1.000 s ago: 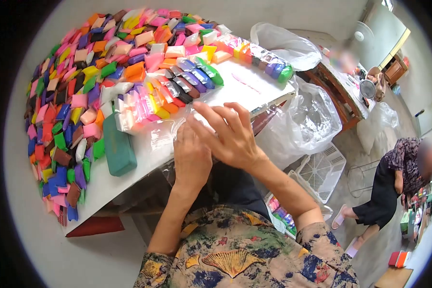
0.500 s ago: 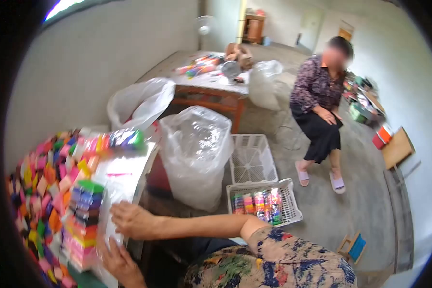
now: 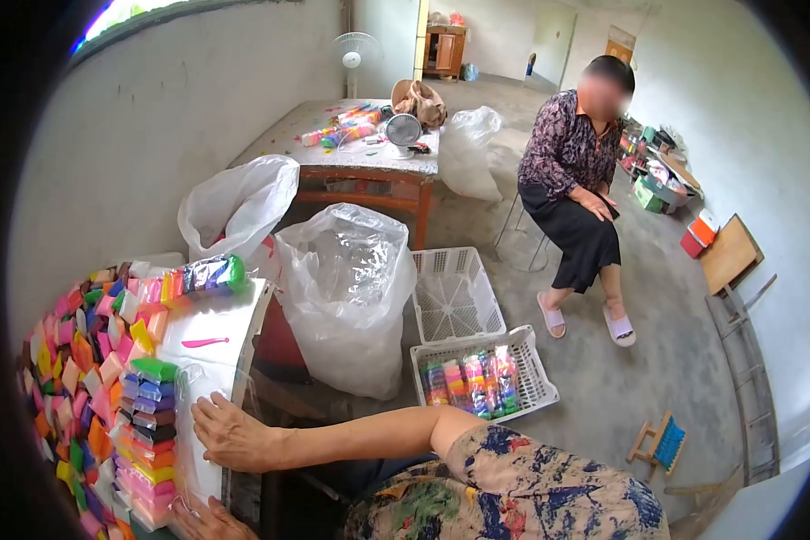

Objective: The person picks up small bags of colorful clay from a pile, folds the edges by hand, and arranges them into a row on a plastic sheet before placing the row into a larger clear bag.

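Observation:
My right hand (image 3: 234, 434), fingers bent, pinches a clear plastic bag (image 3: 186, 423) lying on the white board (image 3: 216, 310). My left hand (image 3: 211, 520) is at the near end of the same bag, its fingers closed at the film and partly cut off by the frame's bottom edge. Right beside the bag lies a long row of wrapped modelling clay packs (image 3: 156, 418) in many colours, green at the far end and pink at the near end. A filled clear pack of clay (image 3: 189, 281) lies across the board's far end. A pink plastic clay knife (image 3: 205, 342) rests on the board.
Loose clay packs (image 3: 76, 378) are heaped along the left. Large clear bags (image 3: 346, 297) stand beyond the board. A white crate (image 3: 535, 382) holds filled clay packs, with another crate (image 3: 459, 297) behind it. A seated person (image 3: 571, 171) is opposite, near a small stool (image 3: 661, 445).
The view has shifted, so the room sits further left. My left hand has moved down toward the near end of the row; my right hand stays at the bag.

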Motion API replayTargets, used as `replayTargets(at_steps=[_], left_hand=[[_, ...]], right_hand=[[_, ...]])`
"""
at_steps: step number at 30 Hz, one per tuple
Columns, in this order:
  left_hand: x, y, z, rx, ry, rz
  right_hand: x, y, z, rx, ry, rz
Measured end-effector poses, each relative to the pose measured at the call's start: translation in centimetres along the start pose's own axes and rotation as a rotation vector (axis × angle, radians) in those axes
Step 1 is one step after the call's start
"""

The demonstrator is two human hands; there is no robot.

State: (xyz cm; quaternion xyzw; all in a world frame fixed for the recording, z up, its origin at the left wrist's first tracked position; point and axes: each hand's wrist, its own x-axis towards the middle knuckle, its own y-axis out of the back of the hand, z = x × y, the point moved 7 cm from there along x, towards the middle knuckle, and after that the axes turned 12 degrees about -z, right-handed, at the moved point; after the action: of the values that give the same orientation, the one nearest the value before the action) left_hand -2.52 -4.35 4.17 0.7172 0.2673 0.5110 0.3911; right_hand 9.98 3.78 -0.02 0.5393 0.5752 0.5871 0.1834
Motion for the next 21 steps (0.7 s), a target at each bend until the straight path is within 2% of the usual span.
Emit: replayTargets(at_steps=[3, 7, 9, 12, 15, 18, 21], left_hand=[[-0.5, 0.5, -0.5, -0.011, -0.016, 0.024], [-0.8, 0.6, -1.3, -0.138, 0.009, -0.053], [-0.9, 0.6, -1.7, -0.210, 0.047, -0.142], [-1.1, 0.3, -2.2, -0.137, 0.037, -0.193], [-1.4, 0.0, -2.0, -0.102, 0.000, -0.143], [-1.9, -4.1, -4.4, -0.283, 0.230, -0.357], [-2.9, -4.7, -4.6, -0.193, 0.144, -0.274]], right_hand=[[-0.2, 0.4, -0.2, 0.019, 0.060, 0.034], [-0.4, 1.0, -0.2, 0.104, 0.080, 0.116], [-0.8, 1.4, 0.6, 0.148, 0.030, 0.118], [-1.2, 1.3, 1.2, 0.154, -0.060, 0.193], [-1.8, 1.4, 1.2, 0.102, -0.113, 0.213], [-1.7, 1.1, 1.4, 0.178, -0.095, 0.227], [-2.1, 1.9, 2.3, 0.186, -0.102, 0.303]])
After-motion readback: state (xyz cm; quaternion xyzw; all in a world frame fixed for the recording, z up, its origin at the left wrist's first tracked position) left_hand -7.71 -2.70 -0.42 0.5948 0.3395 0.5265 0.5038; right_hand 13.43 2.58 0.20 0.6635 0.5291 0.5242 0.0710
